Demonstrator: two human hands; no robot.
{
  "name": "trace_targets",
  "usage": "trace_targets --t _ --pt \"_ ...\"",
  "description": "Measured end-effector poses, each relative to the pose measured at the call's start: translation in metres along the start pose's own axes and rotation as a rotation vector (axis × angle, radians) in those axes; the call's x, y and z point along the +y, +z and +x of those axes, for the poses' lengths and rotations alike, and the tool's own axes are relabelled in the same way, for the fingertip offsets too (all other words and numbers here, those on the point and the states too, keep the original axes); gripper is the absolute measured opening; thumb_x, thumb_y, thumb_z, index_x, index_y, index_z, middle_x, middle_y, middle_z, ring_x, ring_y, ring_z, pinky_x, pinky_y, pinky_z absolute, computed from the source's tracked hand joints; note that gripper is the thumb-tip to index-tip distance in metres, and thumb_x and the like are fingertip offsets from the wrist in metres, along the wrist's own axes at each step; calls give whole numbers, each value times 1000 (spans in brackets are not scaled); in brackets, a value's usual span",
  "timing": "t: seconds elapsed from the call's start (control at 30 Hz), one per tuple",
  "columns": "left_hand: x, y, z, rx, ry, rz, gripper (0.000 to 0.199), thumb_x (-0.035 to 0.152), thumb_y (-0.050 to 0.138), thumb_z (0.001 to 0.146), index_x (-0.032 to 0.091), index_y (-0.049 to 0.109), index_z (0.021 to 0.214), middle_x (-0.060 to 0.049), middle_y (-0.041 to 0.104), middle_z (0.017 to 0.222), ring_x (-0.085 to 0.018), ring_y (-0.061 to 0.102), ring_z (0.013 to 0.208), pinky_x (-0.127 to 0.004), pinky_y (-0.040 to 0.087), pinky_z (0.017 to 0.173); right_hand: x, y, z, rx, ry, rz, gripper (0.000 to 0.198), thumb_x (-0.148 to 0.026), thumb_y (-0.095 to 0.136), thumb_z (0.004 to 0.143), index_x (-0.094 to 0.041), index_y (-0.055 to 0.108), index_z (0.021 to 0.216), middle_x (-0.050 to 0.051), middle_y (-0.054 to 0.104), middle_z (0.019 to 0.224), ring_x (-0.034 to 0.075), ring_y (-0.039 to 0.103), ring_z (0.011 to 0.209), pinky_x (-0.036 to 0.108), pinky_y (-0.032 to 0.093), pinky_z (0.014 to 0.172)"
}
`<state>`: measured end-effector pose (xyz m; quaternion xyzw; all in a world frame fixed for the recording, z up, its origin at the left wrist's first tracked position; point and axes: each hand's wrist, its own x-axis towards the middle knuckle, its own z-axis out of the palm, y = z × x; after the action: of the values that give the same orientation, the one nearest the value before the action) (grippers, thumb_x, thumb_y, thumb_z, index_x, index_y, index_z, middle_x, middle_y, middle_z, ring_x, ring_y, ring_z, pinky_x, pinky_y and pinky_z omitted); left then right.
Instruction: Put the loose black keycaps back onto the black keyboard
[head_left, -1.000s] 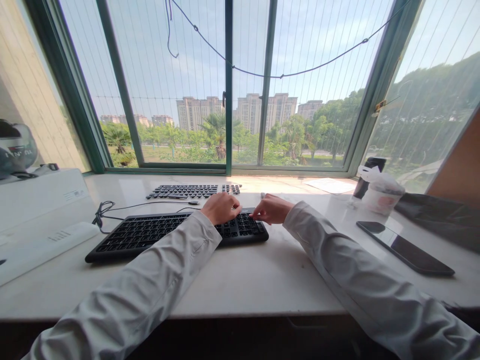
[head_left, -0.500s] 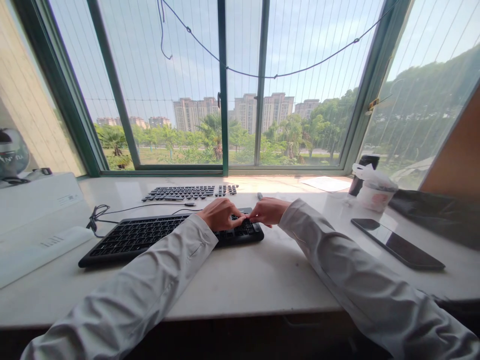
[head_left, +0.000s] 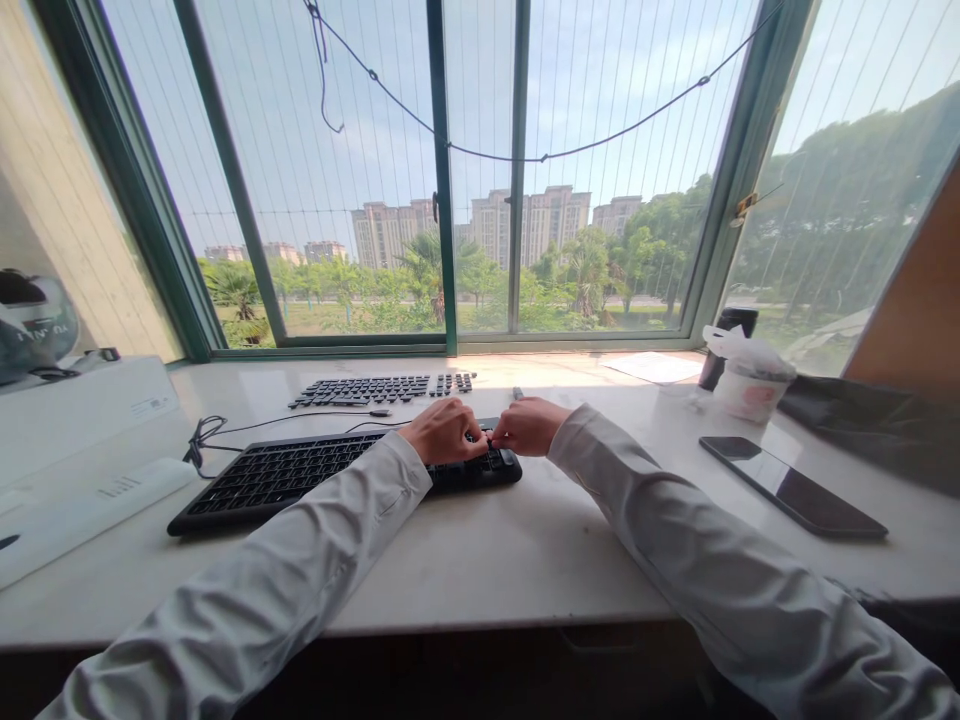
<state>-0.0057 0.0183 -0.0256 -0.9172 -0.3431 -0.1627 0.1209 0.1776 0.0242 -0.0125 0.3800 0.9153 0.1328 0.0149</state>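
Note:
A black keyboard (head_left: 277, 480) lies slanted on the pale tabletop, its right part covered by my hands. Over the number-pad end, my left hand (head_left: 448, 432) is closed, thumb and index finger pinched together. My right hand (head_left: 529, 426) meets it from the other side, also in a pinch, the fingertips of both nearly touching just above the keys. Whatever is between the fingers is too small to make out. Behind the keyboard, loose black keycaps (head_left: 360, 390) are laid out in rows like a keyboard. A small grey object (head_left: 517, 394) sits just behind my right hand.
A dark phone (head_left: 793, 487) lies to the right. Farther back are a bagged white cup (head_left: 752, 390), a dark bottle (head_left: 726, 350) and a paper sheet (head_left: 652, 367). A black cable (head_left: 281, 424) runs behind the keyboard. White boxes (head_left: 82, 420) stand left; windows rise behind.
The view has shifted slightly. Both hands stay pinched at the keyboard's right end, with only small finger movements. No object has visibly changed place on the table.

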Motion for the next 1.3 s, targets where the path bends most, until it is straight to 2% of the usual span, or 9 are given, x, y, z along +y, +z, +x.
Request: trace_targets --t 0.33,0.43,0.53,0.63,0.73,0.87,0.97,1.13,1.3 --pt "1 1 0 27 53 14 34 33 50 78 16 70 57 -4 57 43 -7 27 40 -26 22 48 -9 -5 -2 2 -46 -140 34 -36 46 86 -20 75 82 11 73 81 20 66 75 31 40 71" --pt "0 3 -1 64 60 26 32 32 51 78 17 72 58 -4 57 43 -8 26 39 -26 20 48 -9 -2 -1 49 -41 -145 33 -35 46 86 -21 76 81 11 72 77 20 66 75 32 40 75" --pt "-3 5 -2 83 54 15 31 33 51 79 18 75 64 -4 56 42 -8 26 39 -26 19 47 0 7 3 129 40 -45 28 -38 49 86 -30 76 90 6 73 76 19 65 77 30 40 76" --pt "-7 5 -2 75 43 -2 30 34 52 79 20 76 68 -3 56 42 -8 26 39 -26 20 47 11 17 8 167 128 94 26 -43 51 85 -35 74 96 1 73 78 16 63 76 26 39 71" --pt "-10 5 -2 68 53 -3 32 35 50 80 21 76 68 -3 56 43 -8 28 40 -26 20 48 18 22 10 161 157 219 26 -47 56 83 -33 75 95 1 72 74 13 61 69 23 37 64" --pt "-10 3 -4 65 66 20 32 35 50 80 20 75 68 -4 57 44 -9 34 39 -27 19 47 19 20 9 138 156 340 29 -51 60 80 -30 76 94 -1 66 59 11 54 58 21 35 58" --pt "-10 1 -5 79 33 67 34 35 48 81 19 75 68 -6 60 49 -10 41 42 -27 22 48 19 17 8 160 114 314 25 -46 64 79 -30 76 92 -1 64 54 10 53 56 22 35 60" --pt "-14 -2 -6 119 -29 117 34 34 48 83 19 74 68 -7 63 53 -14 51 49 -26 29 53 21 20 9 223 -1 200 18 -43 65 80 -33 76 89 -1 68 62 11 57 61 25 36 72" --pt "-15 -2 -7 117 -34 138 33 35 49 82 20 75 69 -7 63 54 -15 54 51 -26 31 53 22 24 10 238 10 100 21 -46 61 83 -33 75 91 1 70 65 14 57 66 28 34 77"
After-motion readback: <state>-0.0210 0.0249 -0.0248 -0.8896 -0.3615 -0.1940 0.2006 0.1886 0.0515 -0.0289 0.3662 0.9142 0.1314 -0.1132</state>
